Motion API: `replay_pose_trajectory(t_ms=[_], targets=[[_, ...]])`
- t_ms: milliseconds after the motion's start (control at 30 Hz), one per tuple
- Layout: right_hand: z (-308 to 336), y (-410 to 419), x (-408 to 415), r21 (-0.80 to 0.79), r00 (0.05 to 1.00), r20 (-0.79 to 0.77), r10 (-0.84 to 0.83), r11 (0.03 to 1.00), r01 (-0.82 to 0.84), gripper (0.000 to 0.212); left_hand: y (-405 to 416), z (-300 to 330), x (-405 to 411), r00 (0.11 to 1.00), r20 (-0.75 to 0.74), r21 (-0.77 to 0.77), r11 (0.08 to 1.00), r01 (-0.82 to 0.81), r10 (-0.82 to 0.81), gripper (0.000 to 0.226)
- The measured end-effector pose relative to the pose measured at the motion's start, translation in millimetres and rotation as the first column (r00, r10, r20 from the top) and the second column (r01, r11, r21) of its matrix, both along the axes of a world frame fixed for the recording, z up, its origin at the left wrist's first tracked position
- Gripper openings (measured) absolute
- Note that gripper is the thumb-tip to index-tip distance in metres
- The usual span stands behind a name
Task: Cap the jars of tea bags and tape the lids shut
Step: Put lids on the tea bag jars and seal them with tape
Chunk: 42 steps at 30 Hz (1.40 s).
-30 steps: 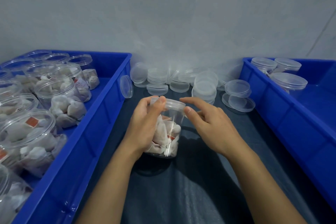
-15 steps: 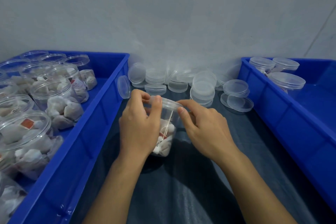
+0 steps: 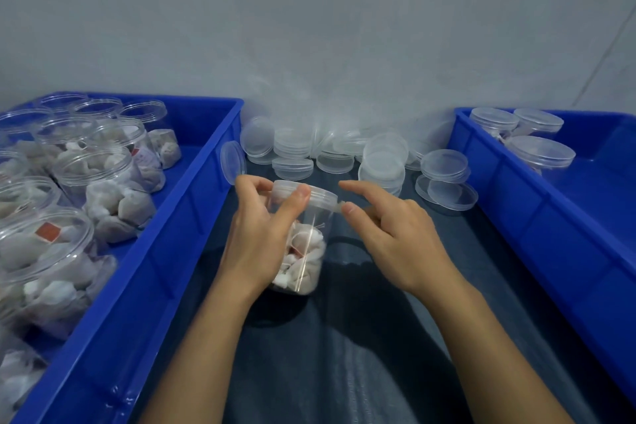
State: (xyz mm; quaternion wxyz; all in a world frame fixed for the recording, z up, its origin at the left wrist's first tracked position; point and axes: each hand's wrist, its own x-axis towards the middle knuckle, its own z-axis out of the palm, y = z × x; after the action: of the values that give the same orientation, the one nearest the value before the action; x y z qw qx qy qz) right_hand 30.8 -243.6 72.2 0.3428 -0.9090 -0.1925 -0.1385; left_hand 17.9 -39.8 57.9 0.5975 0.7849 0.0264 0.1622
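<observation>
My left hand (image 3: 261,234) wraps the capped tea-bag jar (image 3: 299,244) standing mid-counter between the two blue bins, thumb pressed on the lid (image 3: 306,193). My right hand (image 3: 389,234) pinches what looks like a clear tape end (image 3: 338,207) at the lid's right edge, forefinger extended. The tape is nearly invisible, so I could lay it crooked or let it fold onto itself. Pull too hard and the light jar may tip toward the loose lids (image 3: 382,158) at the counter's far edge.
</observation>
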Motion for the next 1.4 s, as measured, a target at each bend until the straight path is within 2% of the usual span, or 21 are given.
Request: replay_pose_trajectory(t_ms=[233, 400, 500, 600, 700, 767, 867, 933, 1100, 1267, 1400], targets=[[-2, -2, 3, 0.025, 0.999, -0.050, 0.007, 1.000, -0.006, 0.035, 3, -2, 0, 0.998, -0.029, -0.089, 0.995, 0.046, -0.049, 0.065], [-3, -3, 5, 0.099, 0.990, -0.125, 0.065, 0.994, -0.052, 0.028, 7, -2, 0, 0.985, 0.002, -0.206, 0.964, 0.170, -0.174, 0.059], [-3, 0, 4, 0.075, 0.992, -0.109, 0.066, 0.996, -0.058, 0.024, 8, -2, -1, 0.975, 0.020, -0.259, 0.941, 0.218, -0.221, 0.056], [-2, 3, 1, 0.036, 0.998, -0.063, 0.028, 0.999, -0.026, 0.026, 7, -1, -1, 0.982, 0.015, -0.092, 0.977, 0.190, -0.190, 0.049], [-2, 7, -1, 0.008, 1.000, -0.016, -0.007, 1.000, 0.007, 0.028, 7, 1, -3, 0.999, 0.053, 0.161, 0.987, -0.001, -0.008, 0.043], [-3, 13, -3, 0.005, 0.999, 0.014, -0.034, 0.999, 0.034, 0.030, 2, 4, -7, 0.992, 0.090, 0.258, 0.960, -0.106, 0.086, 0.049], [-2, 23, -8, -0.011, 0.997, 0.044, -0.056, 0.998, 0.056, 0.037, -8, 6, -10, 0.990, 0.071, 0.370, 0.918, -0.139, 0.121, 0.075], [-1, 25, -10, 0.015, 0.999, 0.009, -0.031, 0.999, 0.031, 0.044, -11, 5, -9, 0.989, 0.067, 0.417, 0.897, -0.146, 0.130, 0.075], [-1, 16, -7, 0.100, 0.999, -0.034, 0.040, 0.994, -0.037, 0.042, -4, 3, -5, 0.994, 0.026, 0.283, 0.953, -0.108, 0.105, 0.066], [-3, 12, -4, -0.013, 1.000, 0.012, -0.005, 1.000, 0.005, 0.036, -6, 0, -2, 0.999, 0.019, 0.051, 0.998, -0.045, 0.044, 0.060], [-3, 4, -1, -0.018, 1.000, 0.013, -0.022, 1.000, 0.022, 0.031, -8, -2, 2, 1.000, 0.018, -0.076, 0.997, 0.014, -0.012, 0.058]])
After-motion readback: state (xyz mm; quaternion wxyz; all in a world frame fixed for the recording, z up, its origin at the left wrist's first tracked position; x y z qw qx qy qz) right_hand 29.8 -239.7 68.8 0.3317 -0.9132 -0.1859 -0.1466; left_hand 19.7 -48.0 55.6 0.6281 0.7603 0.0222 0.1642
